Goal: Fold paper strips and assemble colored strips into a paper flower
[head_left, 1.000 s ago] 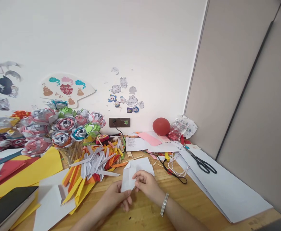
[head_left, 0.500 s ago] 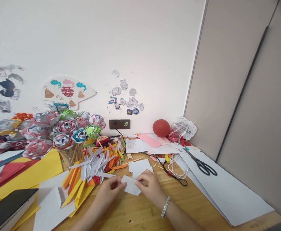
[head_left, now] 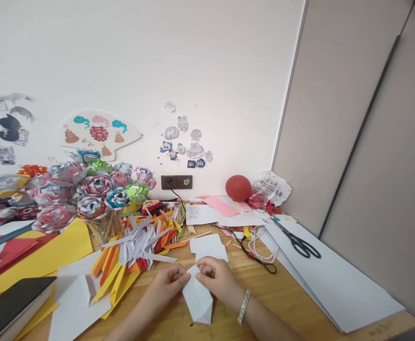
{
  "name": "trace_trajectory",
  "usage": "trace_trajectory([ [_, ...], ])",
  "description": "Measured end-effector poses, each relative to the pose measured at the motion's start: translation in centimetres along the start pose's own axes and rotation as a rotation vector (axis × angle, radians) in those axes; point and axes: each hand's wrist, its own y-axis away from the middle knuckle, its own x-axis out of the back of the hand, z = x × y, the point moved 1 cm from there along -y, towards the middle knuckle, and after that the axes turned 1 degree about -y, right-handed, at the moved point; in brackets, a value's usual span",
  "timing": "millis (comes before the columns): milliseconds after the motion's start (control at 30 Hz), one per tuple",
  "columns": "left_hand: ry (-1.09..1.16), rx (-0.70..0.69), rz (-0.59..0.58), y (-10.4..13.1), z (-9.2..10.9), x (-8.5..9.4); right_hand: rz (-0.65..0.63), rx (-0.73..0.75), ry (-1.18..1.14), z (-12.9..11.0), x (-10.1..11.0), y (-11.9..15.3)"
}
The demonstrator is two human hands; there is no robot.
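A small white piece of paper [head_left: 198,299], with a crease near its lower end, is held between my two hands just above the wooden table [head_left: 165,308]. My left hand [head_left: 170,280] pinches its upper left edge between thumb and fingers. On the other side, my right hand [head_left: 219,278] grips the upper right edge, thumb on top; a silvery bracelet [head_left: 243,307] circles that wrist. Right behind the hands lie white paper squares [head_left: 209,247]. Folded white paper strips [head_left: 141,244] and orange and yellow strips [head_left: 117,286] are heaped to the left.
Paper flowers [head_left: 97,184] stand at the back left. Coloured sheets [head_left: 68,246] and a black-covered book [head_left: 13,303] lie at left. To the right, black-handled scissors [head_left: 302,244] rest on large white sheets [head_left: 338,279], near a pearl string [head_left: 264,251] and a red balloon [head_left: 238,188].
The white paper has been turned; it now reaches down toward me and shows a crease at its lower end. Both hands have come closer together around its upper end.
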Motion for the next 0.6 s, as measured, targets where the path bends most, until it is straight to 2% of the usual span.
trace_trajectory([
  [233,0.099,0.065,-0.053,0.1,-0.2,-0.3,0.01,0.047,0.001,0.2,0.0,0.0],
  [400,0.073,0.067,-0.078,0.3,0.5,-0.5,0.0,0.12,0.036,0.0,-0.1,0.0],
  [600,0.122,0.147,-0.099,0.5,1.1,-0.5,0.03,0.21,0.121,-0.3,0.1,0.0],
])
